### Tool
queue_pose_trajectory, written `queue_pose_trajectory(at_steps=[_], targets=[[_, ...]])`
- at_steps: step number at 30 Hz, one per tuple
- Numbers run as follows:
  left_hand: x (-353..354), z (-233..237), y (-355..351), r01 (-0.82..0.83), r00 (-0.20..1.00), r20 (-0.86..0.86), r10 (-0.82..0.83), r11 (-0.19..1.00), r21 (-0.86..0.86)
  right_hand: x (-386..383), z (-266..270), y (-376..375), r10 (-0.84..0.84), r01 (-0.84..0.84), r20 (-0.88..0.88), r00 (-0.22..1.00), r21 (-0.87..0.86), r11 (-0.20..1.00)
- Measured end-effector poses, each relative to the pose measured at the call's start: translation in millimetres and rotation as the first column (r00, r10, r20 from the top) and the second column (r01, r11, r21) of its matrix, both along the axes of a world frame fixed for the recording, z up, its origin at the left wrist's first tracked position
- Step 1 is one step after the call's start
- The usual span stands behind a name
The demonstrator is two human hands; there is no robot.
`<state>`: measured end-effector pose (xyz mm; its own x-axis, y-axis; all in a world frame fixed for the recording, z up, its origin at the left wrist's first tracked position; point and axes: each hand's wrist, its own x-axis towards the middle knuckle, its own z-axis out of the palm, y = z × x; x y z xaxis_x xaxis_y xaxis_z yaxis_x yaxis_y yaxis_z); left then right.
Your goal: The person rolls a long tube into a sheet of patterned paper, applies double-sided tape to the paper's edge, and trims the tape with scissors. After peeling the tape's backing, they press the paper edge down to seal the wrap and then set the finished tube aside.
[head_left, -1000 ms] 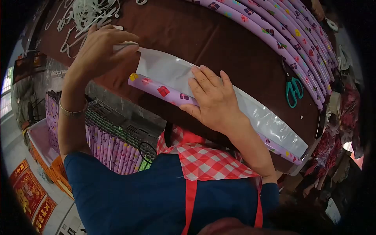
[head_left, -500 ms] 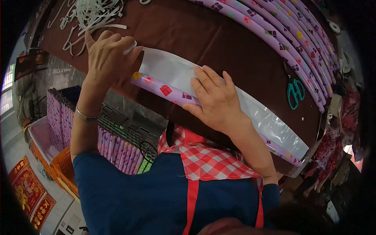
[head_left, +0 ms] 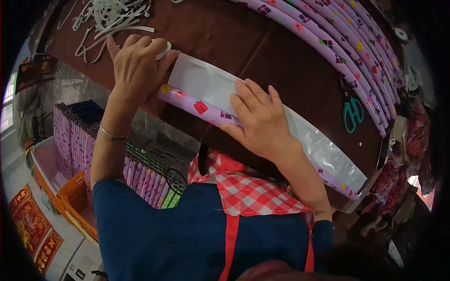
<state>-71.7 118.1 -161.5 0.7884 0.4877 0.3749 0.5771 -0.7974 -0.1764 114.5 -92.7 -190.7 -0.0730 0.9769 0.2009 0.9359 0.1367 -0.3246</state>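
A purple gift wrap roll [head_left: 199, 107] printed with presents lies across the brown-covered table, a loose whitish, shiny flap [head_left: 201, 77] spread along its far side. My right hand [head_left: 260, 114] presses flat on it, fingers spread over the flap and thumb on the roll. Just beyond the roll's left end is my left hand [head_left: 140, 68], its fingers curled around a small white round thing [head_left: 164, 49], perhaps a tape roll, mostly hidden by the hand. The left index finger points out toward a tangle of white strips [head_left: 112, 18].
Several similar purple rolls [head_left: 323, 42] lie along the far right of the table. Green-handled scissors [head_left: 353, 114] rest near them. A white ring [head_left: 401, 33] sits at the right edge. Below left, an orange crate [head_left: 77, 192] stands by many upright rolls [head_left: 70, 140].
My left hand has shifted slightly right and turned, so more of the white round thing shows. My right hand has stayed almost still on the flap and roll.
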Motion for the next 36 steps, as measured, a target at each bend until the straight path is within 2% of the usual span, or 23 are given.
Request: queue_pose_trajectory(at_steps=[4,6,13,18,22,24,25,36], targets=[[-3.7,-3.5,-1.0,-0.017,1.000,-0.005,0.017,1.000,-0.018,0.1,-2.3,0.8,0.010,-0.009,-0.041,0.999,0.025,1.000],[-6.0,0.5,-3.3,-0.048,0.997,-0.070,0.045,0.998,-0.044,0.1,-2.9,0.6,0.010,-0.009,-0.038,0.999,0.023,1.000],[-6.7,-9.3,0.4,-0.075,0.997,-0.042,0.071,0.993,-0.094,-0.1,-0.4,-0.3,-0.008,0.008,-0.013,1.000,0.003,1.000],[-3.7,-7.4,-0.4,-0.082,0.994,-0.076,0.082,0.997,0.000,-0.3,-1.5,-0.2,-0.003,0.003,-0.027,1.000,-0.004,1.000],[-4.0,-9.1,1.9,-0.086,0.994,-0.072,0.084,0.996,-0.024,-0.3,1.0,0.0,-0.009,0.008,-0.013,1.000,-0.013,1.000],[-2.3,-10.4,1.7,-0.072,0.997,-0.014,0.074,0.994,0.085,-0.2,0.9,0.0,-0.008,0.007,-0.012,1.000,-0.012,1.000],[-2.6,-10.5,1.3,-0.073,0.997,-0.014,0.074,0.994,0.084,-0.1,0.9,-0.1,-0.006,0.006,-0.011,1.000,-0.011,1.000],[-10.3,-17.4,-1.8,-0.100,0.995,0.007,0.101,0.995,-0.029,-6.9,4.2,0.2,0.013,-0.013,0.008,1.000,0.001,1.000]])
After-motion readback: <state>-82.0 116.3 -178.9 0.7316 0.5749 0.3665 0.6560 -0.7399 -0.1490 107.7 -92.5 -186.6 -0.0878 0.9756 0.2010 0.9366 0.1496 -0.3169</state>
